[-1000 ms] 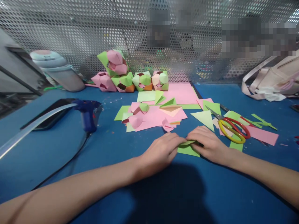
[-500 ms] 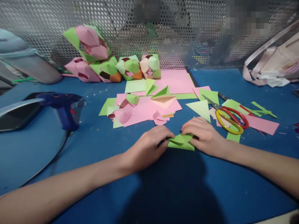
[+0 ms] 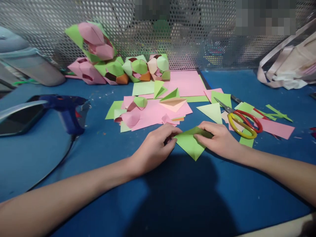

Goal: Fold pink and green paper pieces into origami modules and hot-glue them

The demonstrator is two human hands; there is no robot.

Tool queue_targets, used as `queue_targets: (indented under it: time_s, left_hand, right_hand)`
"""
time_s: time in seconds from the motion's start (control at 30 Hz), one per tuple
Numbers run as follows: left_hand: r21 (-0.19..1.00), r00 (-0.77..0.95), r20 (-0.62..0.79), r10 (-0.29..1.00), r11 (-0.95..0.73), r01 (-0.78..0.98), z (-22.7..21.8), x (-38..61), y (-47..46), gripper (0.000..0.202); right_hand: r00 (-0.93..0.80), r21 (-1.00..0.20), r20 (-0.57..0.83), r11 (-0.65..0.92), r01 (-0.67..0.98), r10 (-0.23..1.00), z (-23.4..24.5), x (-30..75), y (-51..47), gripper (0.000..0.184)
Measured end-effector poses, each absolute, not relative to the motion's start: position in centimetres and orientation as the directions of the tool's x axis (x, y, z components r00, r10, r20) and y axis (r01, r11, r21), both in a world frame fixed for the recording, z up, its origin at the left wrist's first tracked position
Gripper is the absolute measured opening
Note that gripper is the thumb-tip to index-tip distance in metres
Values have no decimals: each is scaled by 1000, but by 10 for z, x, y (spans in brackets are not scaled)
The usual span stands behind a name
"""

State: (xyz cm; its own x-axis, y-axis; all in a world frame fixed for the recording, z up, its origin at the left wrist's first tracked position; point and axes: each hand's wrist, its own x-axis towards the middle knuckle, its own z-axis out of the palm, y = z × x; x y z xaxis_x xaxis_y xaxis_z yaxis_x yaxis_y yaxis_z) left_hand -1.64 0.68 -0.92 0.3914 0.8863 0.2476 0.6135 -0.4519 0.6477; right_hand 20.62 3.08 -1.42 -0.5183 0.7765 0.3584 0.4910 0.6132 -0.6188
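A piece of green paper (image 3: 191, 143) with creases in it is held between my two hands, one corner pointing toward me. My left hand (image 3: 158, 144) pinches its left corner between thumb and fingers. On the other side, my right hand (image 3: 217, 140) grips the right part, thumb on top and the fingers partly hidden behind the paper. Just beyond my hands lies a pile of pink paper (image 3: 153, 115) with folded pieces on it. Scissors (image 3: 243, 123) with red and yellow handles rest to the right of my right hand, over paper scraps.
Several folded paper shapes (image 3: 138, 68) stand along the perforated metal screen (image 3: 187, 49). At left are a blue glue gun (image 3: 65, 108) with its cord, a dark phone-like slab (image 3: 22, 121) and a grey pouch (image 3: 34, 65). A pale bag (image 3: 293, 69) lies at the far right.
The green paper has turned and opened out, from a low folded strip to a larger shape with a corner toward me. My right hand has shifted slightly up and right.
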Motion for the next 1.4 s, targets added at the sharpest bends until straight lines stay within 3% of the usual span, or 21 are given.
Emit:
queue_targets:
  time_s: [0.2, 0.47, 0.63, 0.87, 1.03, 1.4]
  left_hand:
    - [628, 425, 277, 862, -497, 599, -13, -17, 8, 19]
    - [554, 436, 338, 834, -551, 624, -13, -25, 11, 18]
    - [492, 480, 374, 793, -609, 622, -14, -27, 11, 19]
    - [446, 478, 413, 776, -629, 637, -16, -27, 10, 20]
    - [403, 493, 430, 756, -650, 644, -16, -27, 9, 21]
    - [379, 510, 435, 742, -665, 644, -17, -26, 8, 23]
  right_hand:
    - [-585, -589, 460, 723, 362, 668, -12, 208, 34, 12]
    - [-803, -322, 433, 902, 287, 410, -14, 213, 33, 17]
    - [-827, -237, 407, 920, 313, 387, -16, 210, 27, 13]
    - [-894, -82, 364, 965, 247, 260, -16, 212, 26, 18]
    - [-903, -30, 378, 977, 209, 204, -14, 213, 26, 21]
    - [-911, 6, 357, 974, 225, 208, -12, 213, 26, 18]
